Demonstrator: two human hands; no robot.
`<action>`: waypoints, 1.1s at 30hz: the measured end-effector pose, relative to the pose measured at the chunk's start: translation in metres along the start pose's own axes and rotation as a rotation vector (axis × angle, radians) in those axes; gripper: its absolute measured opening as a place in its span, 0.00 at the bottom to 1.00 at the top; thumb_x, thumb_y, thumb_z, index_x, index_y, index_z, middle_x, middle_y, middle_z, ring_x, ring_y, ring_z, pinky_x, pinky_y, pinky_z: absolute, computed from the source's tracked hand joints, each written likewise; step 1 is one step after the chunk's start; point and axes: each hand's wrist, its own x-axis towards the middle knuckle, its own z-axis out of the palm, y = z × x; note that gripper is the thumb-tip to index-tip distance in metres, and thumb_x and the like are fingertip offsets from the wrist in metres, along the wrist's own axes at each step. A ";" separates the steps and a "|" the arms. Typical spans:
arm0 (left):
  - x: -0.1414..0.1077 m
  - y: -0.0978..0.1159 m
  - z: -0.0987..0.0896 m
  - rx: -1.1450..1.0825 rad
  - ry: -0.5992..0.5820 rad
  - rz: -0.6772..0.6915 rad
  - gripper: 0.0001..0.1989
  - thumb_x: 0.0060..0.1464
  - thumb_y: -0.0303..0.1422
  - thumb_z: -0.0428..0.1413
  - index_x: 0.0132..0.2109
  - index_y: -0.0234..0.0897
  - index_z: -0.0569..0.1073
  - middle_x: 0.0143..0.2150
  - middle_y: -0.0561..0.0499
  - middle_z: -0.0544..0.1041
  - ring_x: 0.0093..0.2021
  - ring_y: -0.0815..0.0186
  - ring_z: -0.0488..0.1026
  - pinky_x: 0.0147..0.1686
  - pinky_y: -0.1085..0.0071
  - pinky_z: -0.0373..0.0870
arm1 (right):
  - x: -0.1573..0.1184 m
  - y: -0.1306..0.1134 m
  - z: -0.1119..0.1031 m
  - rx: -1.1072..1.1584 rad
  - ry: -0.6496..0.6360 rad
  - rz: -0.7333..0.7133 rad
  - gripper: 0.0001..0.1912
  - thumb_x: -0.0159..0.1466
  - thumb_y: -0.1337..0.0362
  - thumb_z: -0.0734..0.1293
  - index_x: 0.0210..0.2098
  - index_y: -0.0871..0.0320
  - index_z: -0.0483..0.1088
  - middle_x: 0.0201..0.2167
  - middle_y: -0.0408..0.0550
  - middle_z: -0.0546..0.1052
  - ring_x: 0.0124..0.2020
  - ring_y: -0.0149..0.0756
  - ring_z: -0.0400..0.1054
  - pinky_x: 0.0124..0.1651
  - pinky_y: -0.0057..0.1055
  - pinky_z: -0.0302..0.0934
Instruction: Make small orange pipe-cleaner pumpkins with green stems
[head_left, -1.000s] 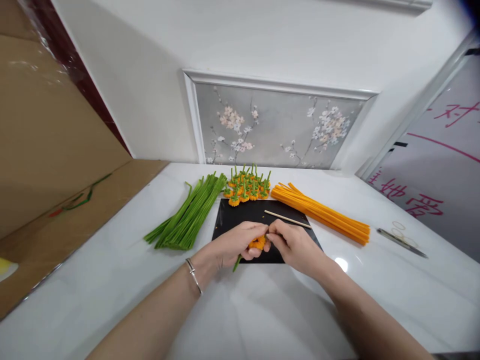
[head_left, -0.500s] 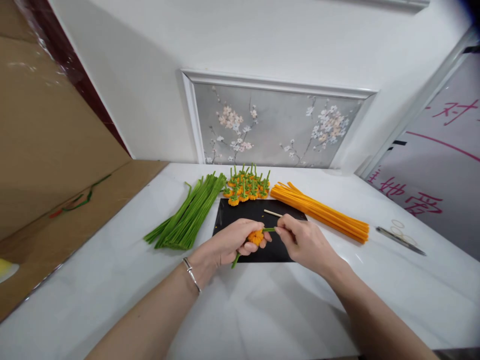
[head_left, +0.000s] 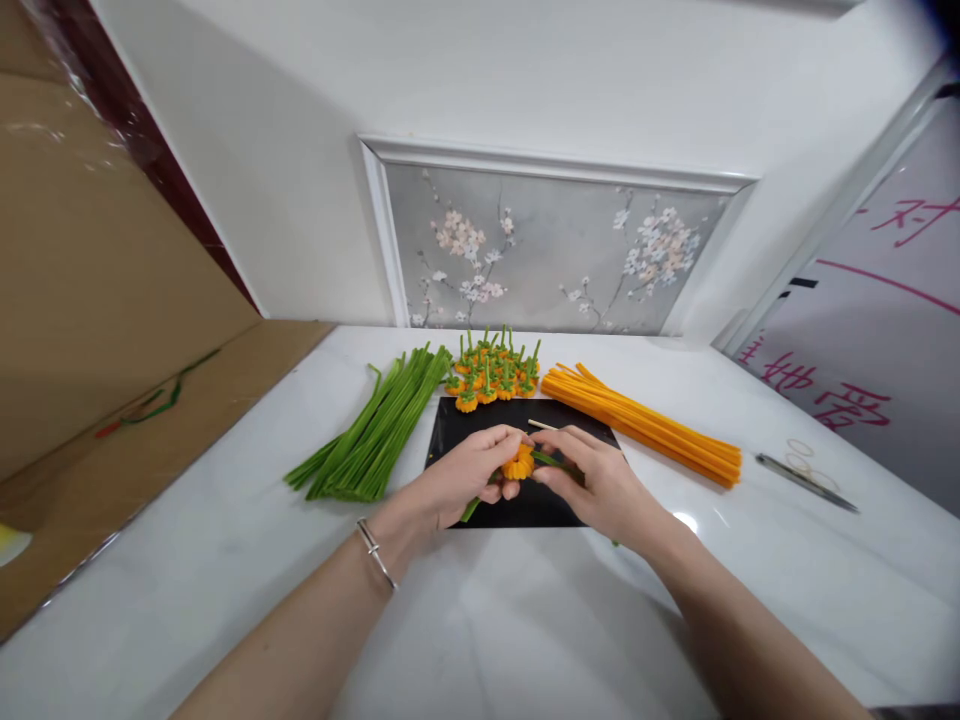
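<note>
My left hand (head_left: 484, 470) is closed on a small ribbed orange pipe-cleaner pumpkin (head_left: 517, 463). A green pipe cleaner (head_left: 551, 460) runs from the pumpkin's right side into my right hand (head_left: 589, 475), whose thumb and fingers curl around it, with fingertips close against the pumpkin. Another green end (head_left: 471, 508) sticks out below my left palm. Both hands are above a black mat (head_left: 517, 510). Just behind my right fingers a thin pale stick (head_left: 541, 425) shows, its other end hidden by that hand.
Several finished orange pumpkins with green stems (head_left: 487, 375) stand behind the mat. A bundle of green pipe cleaners (head_left: 375, 430) lies left, an orange bundle (head_left: 645, 425) right. Tweezers (head_left: 806, 482) and thin rings (head_left: 801, 455) lie far right. Cardboard (head_left: 150, 440) borders the left table edge.
My right hand has moved left and in against the pumpkin, its grip shifting along the green pipe cleaner. The pumpkin has turned slightly and risen a little in my left hand.
</note>
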 end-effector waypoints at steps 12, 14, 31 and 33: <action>0.000 -0.002 0.012 0.147 0.059 0.217 0.15 0.59 0.44 0.49 0.45 0.38 0.65 0.26 0.59 0.62 0.20 0.76 0.60 0.19 0.78 0.53 | -0.001 0.000 0.008 -0.091 0.132 -0.033 0.07 0.65 0.65 0.64 0.41 0.59 0.72 0.32 0.49 0.74 0.32 0.37 0.70 0.33 0.31 0.65; -0.001 -0.001 0.012 0.181 0.059 0.223 0.14 0.60 0.43 0.49 0.46 0.38 0.65 0.26 0.59 0.62 0.20 0.75 0.60 0.19 0.78 0.53 | -0.001 -0.001 0.008 -0.100 0.137 -0.028 0.10 0.65 0.65 0.64 0.45 0.59 0.71 0.34 0.50 0.75 0.33 0.38 0.71 0.34 0.32 0.66; -0.006 0.008 -0.002 0.054 -0.048 0.188 0.17 0.57 0.38 0.56 0.51 0.36 0.66 0.38 0.46 0.79 0.35 0.67 0.76 0.34 0.73 0.66 | 0.001 0.000 -0.005 -0.013 0.449 -0.065 0.06 0.64 0.69 0.66 0.37 0.58 0.75 0.30 0.48 0.79 0.29 0.34 0.73 0.33 0.27 0.68; -0.006 0.009 -0.005 0.082 -0.049 0.197 0.17 0.55 0.35 0.58 0.51 0.35 0.66 0.38 0.46 0.80 0.34 0.67 0.76 0.32 0.73 0.66 | 0.002 0.000 -0.006 -0.003 0.439 -0.072 0.06 0.63 0.69 0.66 0.37 0.58 0.75 0.30 0.48 0.79 0.29 0.34 0.73 0.33 0.27 0.68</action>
